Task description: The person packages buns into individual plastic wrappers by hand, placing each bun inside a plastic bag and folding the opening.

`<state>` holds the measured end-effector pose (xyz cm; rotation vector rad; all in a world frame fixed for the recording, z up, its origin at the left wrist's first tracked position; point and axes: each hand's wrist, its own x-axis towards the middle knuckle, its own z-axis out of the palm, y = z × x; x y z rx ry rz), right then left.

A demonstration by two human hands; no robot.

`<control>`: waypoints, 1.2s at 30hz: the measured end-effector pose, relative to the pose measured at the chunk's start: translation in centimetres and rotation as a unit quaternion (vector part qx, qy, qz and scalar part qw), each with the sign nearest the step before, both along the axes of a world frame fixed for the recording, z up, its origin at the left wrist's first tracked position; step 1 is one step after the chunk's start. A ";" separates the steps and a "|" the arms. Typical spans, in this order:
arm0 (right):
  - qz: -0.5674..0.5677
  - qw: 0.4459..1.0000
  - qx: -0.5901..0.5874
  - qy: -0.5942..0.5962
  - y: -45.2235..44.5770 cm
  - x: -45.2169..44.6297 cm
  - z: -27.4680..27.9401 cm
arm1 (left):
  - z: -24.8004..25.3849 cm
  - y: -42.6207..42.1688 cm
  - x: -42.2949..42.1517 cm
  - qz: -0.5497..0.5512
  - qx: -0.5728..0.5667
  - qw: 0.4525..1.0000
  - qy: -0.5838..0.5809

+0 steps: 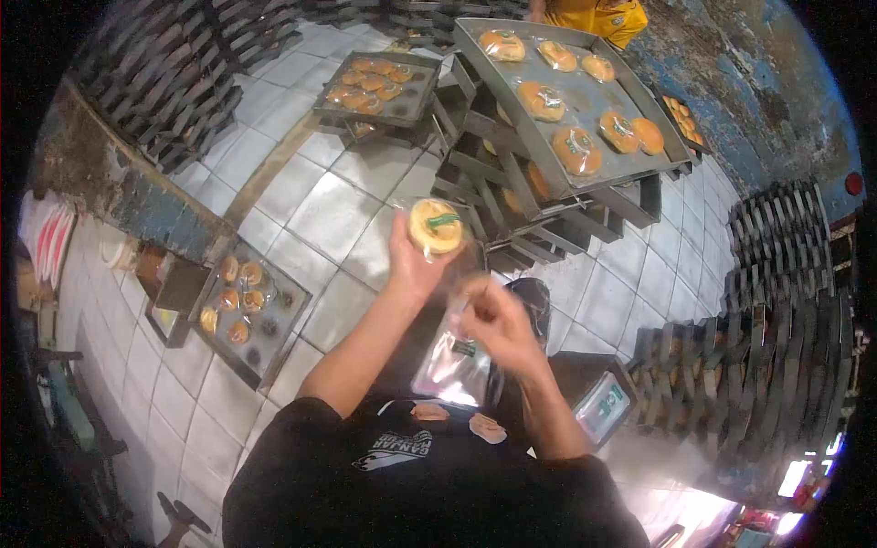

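Observation:
My left hand (416, 265) is raised in front of me, its fingers closed round a bun (436, 227) in a clear plastic wrapper with a green label. To the right and a little lower, my right hand (498, 320) has its fingers curled together in a pinch. It is slightly blurred, and whatever lies between the fingertips is not clear. Just under it, on my lap, lies a stack of clear plastic bags (454, 365) printed with green labels, partly covered by the hand.
A tray (630, 91) of wrapped buns tops a crisscross pile of trays ahead right. Other bun trays are at the far left (320, 108) and near left (299, 321). Dark stacked trays (740, 374) stand at right. A person in yellow trousers (603, 18) is beyond.

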<state>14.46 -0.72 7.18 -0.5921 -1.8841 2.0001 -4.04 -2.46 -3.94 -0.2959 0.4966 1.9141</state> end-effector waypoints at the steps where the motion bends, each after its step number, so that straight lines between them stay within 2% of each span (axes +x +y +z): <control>1: -0.046 0.996 0.072 0.028 0.5 -1.3 -0.5 | -0.4 0.0 0.6 -0.016 0.011 1.000 -0.015; 3: 0.030 0.964 0.261 0.031 1.3 -2.4 -2.5 | 0.3 0.0 2.0 -0.004 -0.002 1.000 0.012; 4: 0.028 0.965 0.260 0.027 0.9 -1.5 -2.5 | 0.6 0.1 2.2 -0.037 -0.021 0.999 0.014; 5: 0.079 0.994 0.077 -0.020 0.9 -0.2 -1.8 | 1.0 0.6 2.1 -0.067 -0.035 0.997 0.018; 6: 0.130 0.983 -0.108 -0.067 1.1 0.7 -1.0 | 0.4 0.4 1.5 -0.046 0.010 0.999 0.013; 7: 0.134 0.983 -0.110 -0.069 1.2 1.9 -0.8 | 0.6 -0.1 0.5 -0.042 0.009 0.999 0.012; 8: 0.222 0.955 -0.194 0.041 1.2 3.4 -0.7 | 0.7 -0.7 -0.6 -0.005 0.004 0.999 0.037; 10: 0.097 0.994 -0.032 0.029 1.1 3.3 -1.7 | 2.1 -2.1 -1.0 0.029 -0.041 0.998 0.049; 11: 0.092 0.995 -0.033 0.028 1.2 2.6 -1.8 | 3.2 -3.0 0.4 0.024 -0.042 0.998 0.048; 12: -0.054 0.961 0.270 0.010 1.4 1.3 -1.2 | 4.5 -4.1 2.6 -0.051 -0.004 0.998 0.022; 13: -0.190 0.816 0.546 -0.007 1.7 0.3 -0.6 | 5.1 -4.7 3.8 -0.120 0.037 0.992 -0.002; 14: -0.159 0.871 0.463 0.041 1.1 0.5 -0.4 | 4.8 -5.2 4.2 -0.183 0.079 0.979 -0.035; 15: -0.160 0.874 0.457 0.036 0.9 0.8 -0.6 | 4.4 -5.5 4.4 -0.184 0.072 0.979 -0.040; 16: -0.134 0.880 0.455 0.017 1.4 0.9 -0.9 | 4.2 -5.1 4.3 -0.102 -0.053 0.976 0.183; 17: -0.106 0.882 0.460 0.002 2.3 0.6 -1.1 | 3.8 -4.0 3.7 -0.006 -0.165 0.903 0.397; 18: -0.144 0.922 0.357 -0.048 3.2 0.2 -2.4 | 1.6 -3.5 1.9 -0.052 -0.102 0.923 0.368; 19: -0.165 0.942 0.278 -0.087 4.2 0.1 -3.4 | 1.8 -3.2 2.0 -0.041 -0.098 0.924 0.368; 21: -0.234 0.949 0.179 -0.109 5.2 -0.5 -4.9 | 2.1 -3.2 2.3 -0.150 -0.091 0.897 0.406; 22: -0.223 0.952 0.182 -0.105 5.6 -0.8 -5.4 | 2.2 -3.2 2.2 -0.138 -0.093 0.898 0.407; 24: -0.189 0.930 0.297 -0.105 5.7 -0.4 -5.4 | 2.5 -2.9 2.7 -0.050 -0.099 0.871 0.480; 25: -0.195 0.928 0.300 -0.107 5.4 -0.1 -4.9 | 2.9 -2.3 3.1 -0.010 -0.095 0.853 0.513; 26: -0.190 0.919 0.331 -0.096 4.9 0.2 -4.3 | 3.3 -2.0 3.6 0.007 -0.084 0.870 0.486; 27: -0.179 0.911 0.361 -0.084 4.2 -0.1 -3.1 | 4.4 -2.0 3.6 0.008 -0.082 0.871 0.485; 29: -0.200 0.911 0.357 -0.046 5.0 -0.9 -2.3 | 5.7 -2.9 3.0 -0.022 -0.126 0.833 0.538; 30: -0.220 0.950 0.209 -0.072 7.4 -1.1 -2.9 | 4.9 -2.9 2.6 -0.031 -0.129 0.832 0.538; 31: -0.242 0.964 0.053 -0.093 7.9 -1.1 -2.8 | 3.8 -2.5 2.1 0.032 -0.176 0.795 0.580; 32: -0.244 0.967 0.035 -0.070 7.7 -0.9 -2.3 | 3.0 -2.1 1.3 0.110 -0.222 0.750 0.614; 35: -0.228 0.964 0.015 -0.136 4.9 0.6 -2.2 | 2.2 -5.3 1.9 0.095 -0.200 0.740 0.635; 36: -0.216 0.965 0.010 -0.149 4.6 1.5 -4.6 | 0.3 -6.3 2.1 0.095 -0.200 0.741 0.634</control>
